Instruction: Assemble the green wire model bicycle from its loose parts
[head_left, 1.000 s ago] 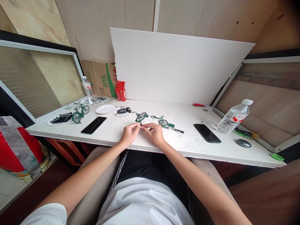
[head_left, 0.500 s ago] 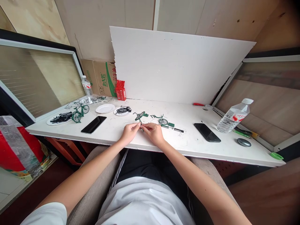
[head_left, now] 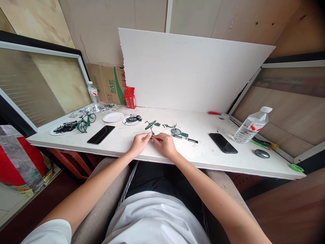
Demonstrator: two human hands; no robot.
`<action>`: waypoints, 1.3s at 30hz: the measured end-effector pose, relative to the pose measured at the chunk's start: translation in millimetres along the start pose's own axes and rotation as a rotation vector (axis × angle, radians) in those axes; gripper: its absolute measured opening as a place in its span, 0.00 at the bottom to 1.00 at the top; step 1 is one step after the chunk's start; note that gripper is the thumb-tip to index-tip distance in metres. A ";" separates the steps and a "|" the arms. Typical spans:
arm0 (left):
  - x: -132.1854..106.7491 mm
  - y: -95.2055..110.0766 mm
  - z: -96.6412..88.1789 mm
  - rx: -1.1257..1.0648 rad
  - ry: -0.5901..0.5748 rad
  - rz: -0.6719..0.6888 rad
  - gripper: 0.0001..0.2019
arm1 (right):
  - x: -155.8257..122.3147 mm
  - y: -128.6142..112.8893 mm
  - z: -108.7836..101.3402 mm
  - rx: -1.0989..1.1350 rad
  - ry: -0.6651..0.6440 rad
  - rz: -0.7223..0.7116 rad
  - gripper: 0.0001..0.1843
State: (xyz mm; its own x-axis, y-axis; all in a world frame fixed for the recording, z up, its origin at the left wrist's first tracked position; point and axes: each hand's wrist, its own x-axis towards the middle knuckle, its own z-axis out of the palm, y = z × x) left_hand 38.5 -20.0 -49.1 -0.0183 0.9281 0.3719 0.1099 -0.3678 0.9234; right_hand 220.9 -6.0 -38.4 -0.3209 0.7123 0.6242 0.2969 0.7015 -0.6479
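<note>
A small green wheel assembly of a model bicycle is held just above the white table, near its front edge. It is tilted, with the wheel at 12 o'clock from the fingertips and its thin stem running down between them. The stem is pinched by the left hand from 9 o'clock and by the right hand from 3 o'clock. The thumb and forefinger of each hand are drawn narrowly together on it, and the two sets of fingertips almost touch. The remaining fingers are curled in, and both wrists are rested at the table edge.

At 2 o'clock from the hands, a second green wheel is seen lying flat, with a dark screwdriver just beside it. Further out at 3 o'clock a black phone is laid, and beyond it a water bottle is stood. Another black phone is placed at 9 o'clock. At 11 o'clock a paper plate of black parts and an empty paper plate are set side by side. Well apart, at 10 o'clock, a finished green model bicycle is stood upright. A red carton is set at the back, against a large white board.
</note>
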 end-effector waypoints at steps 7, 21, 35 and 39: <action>3.6 -2.6 -2.8 -0.087 0.057 -0.129 0.31 | 1.4 5.2 0.8 -0.041 -0.039 0.023 0.08; 4.6 -1.6 -4.2 -0.116 0.043 -0.097 0.29 | 1.7 0.9 -0.8 -0.132 -0.052 0.003 0.11; 7.6 -12.6 -6.4 -0.119 0.121 -0.064 0.28 | 1.8 -4.7 -6.9 -0.270 -0.121 -0.076 0.11; 9.6 -17.2 -7.0 -0.121 0.142 -0.064 0.28 | 13.5 2.1 -30.3 -0.307 -0.056 -0.031 0.12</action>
State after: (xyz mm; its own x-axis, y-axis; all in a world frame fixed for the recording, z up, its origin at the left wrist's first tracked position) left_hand 29.5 -5.2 -60.7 -0.1625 0.9355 0.3137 -0.0162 -0.3204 0.9471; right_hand 244.4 5.8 -18.1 -0.3805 0.6938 0.6114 0.5410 0.7032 -0.4613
